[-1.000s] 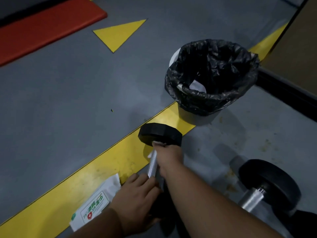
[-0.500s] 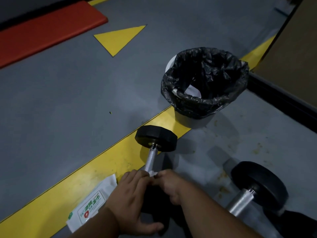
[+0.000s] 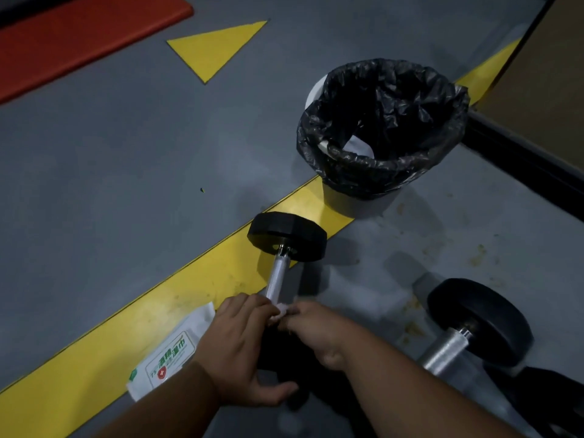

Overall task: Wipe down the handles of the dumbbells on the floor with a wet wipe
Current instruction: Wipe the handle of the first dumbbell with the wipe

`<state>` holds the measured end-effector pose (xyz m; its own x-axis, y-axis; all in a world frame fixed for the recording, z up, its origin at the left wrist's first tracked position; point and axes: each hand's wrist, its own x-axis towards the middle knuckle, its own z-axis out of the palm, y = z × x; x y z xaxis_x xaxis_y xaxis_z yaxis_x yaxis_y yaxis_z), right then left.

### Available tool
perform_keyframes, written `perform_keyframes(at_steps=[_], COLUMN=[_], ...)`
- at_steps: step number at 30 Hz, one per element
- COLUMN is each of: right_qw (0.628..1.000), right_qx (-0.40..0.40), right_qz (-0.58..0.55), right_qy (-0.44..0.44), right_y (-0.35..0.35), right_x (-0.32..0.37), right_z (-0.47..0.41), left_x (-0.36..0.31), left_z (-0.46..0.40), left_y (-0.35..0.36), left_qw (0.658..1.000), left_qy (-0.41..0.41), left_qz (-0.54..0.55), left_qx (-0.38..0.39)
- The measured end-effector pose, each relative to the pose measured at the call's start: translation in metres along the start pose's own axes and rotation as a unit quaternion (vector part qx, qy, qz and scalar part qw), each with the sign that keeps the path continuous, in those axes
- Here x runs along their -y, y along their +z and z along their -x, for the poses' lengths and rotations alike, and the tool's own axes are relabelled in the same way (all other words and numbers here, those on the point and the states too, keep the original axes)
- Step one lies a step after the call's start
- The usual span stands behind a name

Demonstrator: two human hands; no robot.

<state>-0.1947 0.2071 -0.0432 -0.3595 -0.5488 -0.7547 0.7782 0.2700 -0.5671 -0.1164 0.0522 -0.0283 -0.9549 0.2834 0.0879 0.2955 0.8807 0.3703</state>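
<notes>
Wiping now: the right hand [image 3: 311, 331] is pinching a small white wet wipe [image 3: 282, 310] around the near end of the handle [image 3: 277, 276].
Left hand [image 3: 241, 349]: lying over the near head, fingers loosely bent on it, steadying.
Near dumbbell [image 3: 287, 237]: lying on the floor across the yellow line [image 3: 104, 343].
Handling: the dumbbell is looking heavy and rigid, its knurled handle giving grip; the wipe is looking limp and damp.
Count: two dumbbells showing, the second dumbbell [image 3: 478, 320] to the right; one wipe pack [image 3: 167, 355]; one lined bin [image 3: 382, 128].
</notes>
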Motion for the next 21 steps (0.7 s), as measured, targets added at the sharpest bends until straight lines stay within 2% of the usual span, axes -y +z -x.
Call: perform_keyframes(at_steps=[3, 7, 11, 13, 15, 17, 18, 21], right_qw=[0.999, 0.998, 0.999, 0.996, 0.98, 0.934, 0.937, 0.993], right_qx=[0.027, -0.024, -0.026, -0.079, -0.172, -0.244, -0.235, -0.11], right_qz=[-0.013, 0.064, -0.028, -0.036, 0.099, 0.261, 0.259, 0.033], right_qy=[0.018, -0.006, -0.008, -0.006, -0.014, -0.008, 0.001, 0.037], right_y=[-0.003, 0.003, 0.007, 0.01, 0.019, 0.025, 0.024, 0.012], right_x=[0.004, -0.005, -0.018, -0.02, -0.012, 0.005, 0.01, 0.013], right_z=[-0.003, -0.013, -0.022, -0.026, -0.029, -0.023, -0.024, -0.03], left_x=[0.0, 0.0, 0.001, 0.004, 0.008, 0.009, 0.008, 0.002], left_z=[0.002, 0.003, 0.004, 0.003, 0.002, 0.0, -0.001, -0.005], left_y=[0.0, 0.0, 0.0, -0.001, -0.003, -0.004, -0.006, -0.005], left_qw=[1.0, 1.0, 1.0, 0.999, 0.998, 0.997, 0.996, 0.994], left_qy=[-0.004, -0.016, -0.024, -0.028, -0.025, -0.028, -0.032, -0.03], left_qz=[-0.002, -0.003, -0.012, -0.016, -0.029, -0.042, -0.043, -0.03], left_qx=[0.011, 0.011, 0.015, 0.028, 0.048, 0.063, 0.071, 0.103])
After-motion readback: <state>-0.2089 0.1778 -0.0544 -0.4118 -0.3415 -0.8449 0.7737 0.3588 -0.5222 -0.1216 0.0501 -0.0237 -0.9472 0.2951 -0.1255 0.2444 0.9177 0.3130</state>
